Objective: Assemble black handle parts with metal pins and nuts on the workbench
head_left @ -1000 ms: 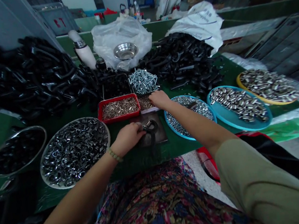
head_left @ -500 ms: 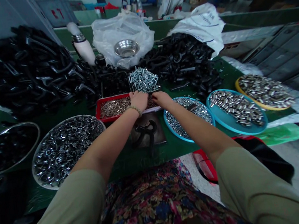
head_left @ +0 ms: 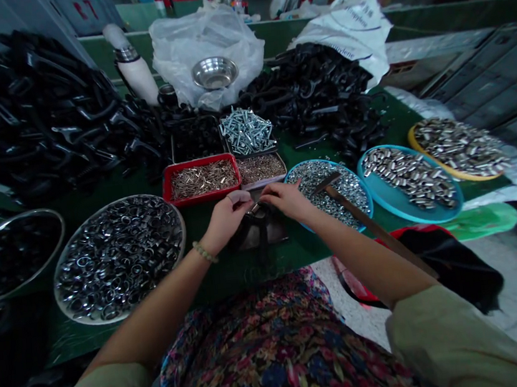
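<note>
A black curved part with a shiny metal piece on it [head_left: 262, 224] lies on a dark metal plate [head_left: 277, 236] in front of me. My left hand [head_left: 225, 221] is at its upper left, thumb and fingers pinched together near the metal piece. From the other side my right hand [head_left: 287, 200] meets it, its fingertips also pinched close over the part. Whatever small thing is in either pinch is too tiny to make out. Just beyond are a red tray of small copper-coloured pins [head_left: 168, 189] and a pale tray of tiny pieces [head_left: 282, 173].
A hammer [head_left: 359, 214] lies across a blue tray of small metal pieces [head_left: 369, 202]. Screws [head_left: 247, 131] are heaped behind the pin trays. A large tray of rings [head_left: 120, 257] stands left. Metal cylinders [head_left: 407, 178] sit right. Black parts [head_left: 42, 119] are piled at the back.
Both hands have come back from the small-parts trays to the black part on the plate, and their fingertips now meet over it. The hammer on the blue tray has come into clearer view.
</note>
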Demonstrator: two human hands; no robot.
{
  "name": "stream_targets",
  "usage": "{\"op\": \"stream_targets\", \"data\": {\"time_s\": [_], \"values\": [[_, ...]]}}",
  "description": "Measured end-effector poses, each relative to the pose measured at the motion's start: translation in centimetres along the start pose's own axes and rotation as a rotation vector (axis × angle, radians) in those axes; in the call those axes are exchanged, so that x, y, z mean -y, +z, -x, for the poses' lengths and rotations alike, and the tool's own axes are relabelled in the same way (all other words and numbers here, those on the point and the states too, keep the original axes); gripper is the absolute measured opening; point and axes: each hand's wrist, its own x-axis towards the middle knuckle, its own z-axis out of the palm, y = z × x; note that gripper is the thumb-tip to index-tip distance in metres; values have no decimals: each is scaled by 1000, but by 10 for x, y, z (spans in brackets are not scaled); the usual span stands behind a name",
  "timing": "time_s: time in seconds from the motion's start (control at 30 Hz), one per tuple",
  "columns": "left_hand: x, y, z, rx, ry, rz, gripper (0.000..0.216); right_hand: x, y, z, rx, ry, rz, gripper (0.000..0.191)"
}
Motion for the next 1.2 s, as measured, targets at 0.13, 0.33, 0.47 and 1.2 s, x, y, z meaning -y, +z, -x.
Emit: {"op": "stream_targets", "data": {"time_s": [0.13, 0.33, 0.47, 1.2], "values": [[9, 8, 28, -116, 59, -123, 18, 2, 19, 2, -15, -74, 128, 14], [7, 8, 37, -120, 107, -367, 19, 2, 28, -2, -28, -97, 264, 19], [9, 8, 40, -78, 88, -434, 21, 3, 31, -5, -24, -104, 307, 20], [-4, 5, 41, 195, 274, -938, 21, -5, 26, 9, 117, -308, 493, 22]]}}
